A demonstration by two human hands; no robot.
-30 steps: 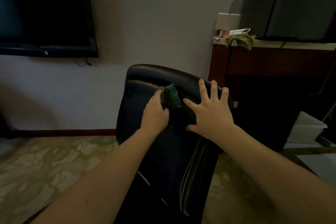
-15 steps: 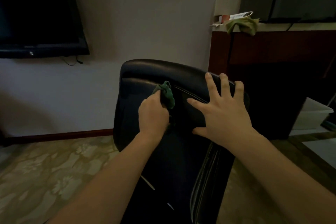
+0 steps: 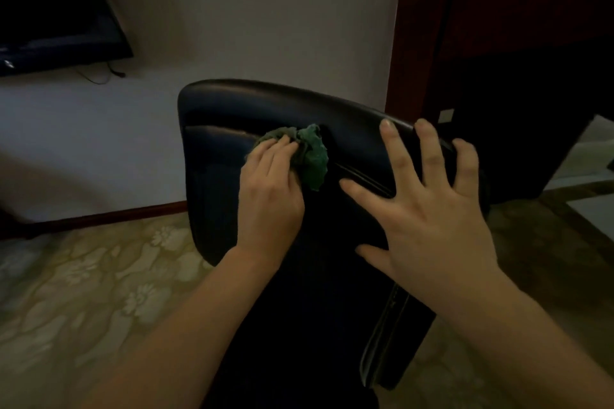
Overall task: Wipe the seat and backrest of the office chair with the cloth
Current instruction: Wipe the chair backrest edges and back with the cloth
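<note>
Dark leather fills the middle of your view: the backrest (image 3: pixel 299 116) of the office chair (image 3: pixel 332 276), its top edge curving away from you toward the wall. Your left hand (image 3: pixel 270 189) is closed around the bunched green cloth (image 3: pixel 310 151) and presses it against the upper panel, just under the top roll and beside the stitched seam. Your right hand (image 3: pixel 428 209) lies flat and spread on the leather to the right of the cloth, gripping nothing; its fingertips (image 3: pixel 387 126) reach the top edge, and it looks to be steadying the chair.

By my reading you are in the backrest part of the job, working near the top. The leather is too dark and evenly dull to show which patches are already wiped, so I cannot tell how much is done. The lower backrest lies below your hands, and the seat is not visible at all, so treat both as likely left to do.
</note>
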